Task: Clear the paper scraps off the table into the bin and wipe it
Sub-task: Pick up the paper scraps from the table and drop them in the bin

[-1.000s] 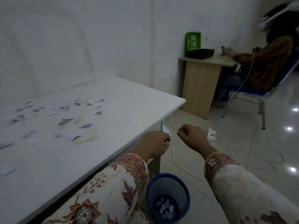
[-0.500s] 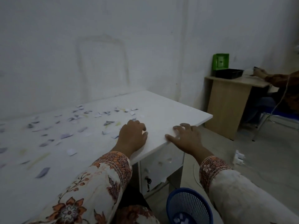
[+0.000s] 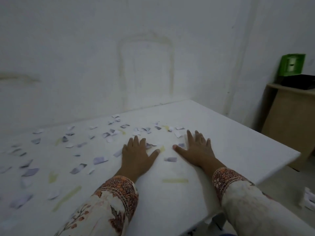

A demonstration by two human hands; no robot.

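Several small paper scraps [image 3: 100,160] lie scattered over the left and middle of the white table [image 3: 230,133], some grey-purple, some white, some pale yellow strips. My left hand [image 3: 137,155] lies flat on the table among the scraps, fingers spread. My right hand [image 3: 196,149] lies flat a little to the right, fingers straight, with one scrap [image 3: 170,159] between the two hands. Neither hand holds anything. The bin is out of view, save perhaps a blue sliver at the bottom edge.
The table stands against a white wall, its right corner [image 3: 297,153] close to my right arm. A wooden desk [image 3: 293,120] with a green box [image 3: 291,65] and a black tray stands at the right. White objects [image 3: 309,199] lie on the floor.
My view has swung left and up from the floor and bin to the tabletop. Both hands moved from the table's edge onto the table, now flat among the scraps.
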